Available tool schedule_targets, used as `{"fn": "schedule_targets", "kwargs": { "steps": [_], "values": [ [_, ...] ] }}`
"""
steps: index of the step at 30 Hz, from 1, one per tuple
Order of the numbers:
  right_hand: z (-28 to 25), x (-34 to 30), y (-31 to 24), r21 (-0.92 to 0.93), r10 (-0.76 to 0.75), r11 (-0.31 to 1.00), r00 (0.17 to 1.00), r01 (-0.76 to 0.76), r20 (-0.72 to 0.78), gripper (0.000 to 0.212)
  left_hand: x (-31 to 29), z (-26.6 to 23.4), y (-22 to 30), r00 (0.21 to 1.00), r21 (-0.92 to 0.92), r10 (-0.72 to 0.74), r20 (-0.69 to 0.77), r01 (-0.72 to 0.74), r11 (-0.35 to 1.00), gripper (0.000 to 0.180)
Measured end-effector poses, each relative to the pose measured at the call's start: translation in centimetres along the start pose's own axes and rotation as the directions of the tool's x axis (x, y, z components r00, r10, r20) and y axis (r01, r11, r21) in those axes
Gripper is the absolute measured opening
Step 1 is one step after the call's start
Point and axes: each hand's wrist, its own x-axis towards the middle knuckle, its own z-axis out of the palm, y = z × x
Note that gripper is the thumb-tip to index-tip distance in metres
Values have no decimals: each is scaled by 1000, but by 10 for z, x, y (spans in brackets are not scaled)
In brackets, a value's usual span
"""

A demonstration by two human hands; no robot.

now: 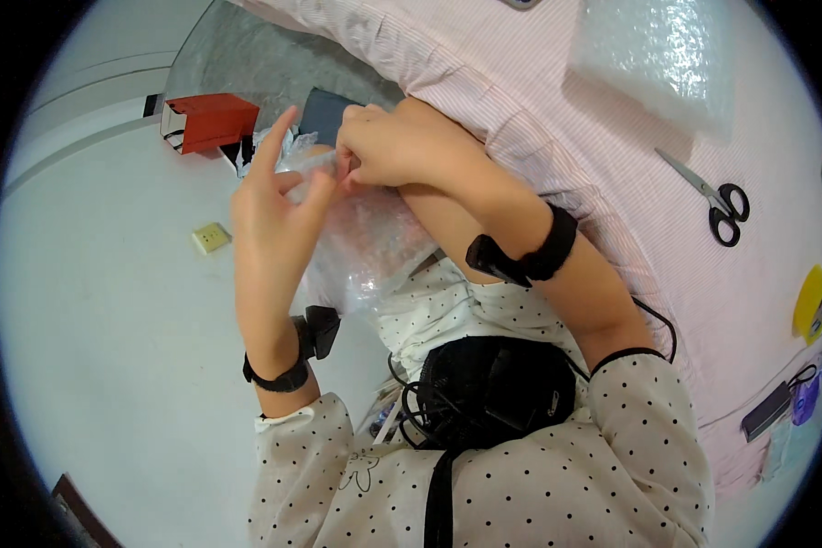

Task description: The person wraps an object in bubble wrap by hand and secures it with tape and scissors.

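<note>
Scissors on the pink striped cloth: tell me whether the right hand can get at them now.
Likely yes: the scissors lie uncovered on the cloth, though the right hand, at the plastic wrap, would first swing rightward.

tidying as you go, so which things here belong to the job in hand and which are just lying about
In the job:
hands
clear plastic, at the hands

Lying about, untouched:
bubble wrap, possibly part of the job
scissors, possibly too
orange bag or box
yellow block
</note>
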Motion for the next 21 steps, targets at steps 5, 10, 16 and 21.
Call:
{"fn": "schedule_targets", "kwargs": {
  "steps": [5,10,16,21],
  "values": [
    [-9,-21,-17,-250,13,964,962,-85,-274,34,1,-1,-6,999,63,47,-22,-45,997,56],
    [-31,-44,-41,220,174,964,979,-147,-104,21,3,-2,-10,999,74,36,-29,-34,997,57],
    [35,-57,-39,561,387,819,840,-124,-379,9,9,4,-7,1000,25,-6,-11,7,1000,57],
    [47,-69,-37,343,182,939,880,-23,-438,14,6,1,1,998,17,-66,1,66,998,57]
  ]
}}
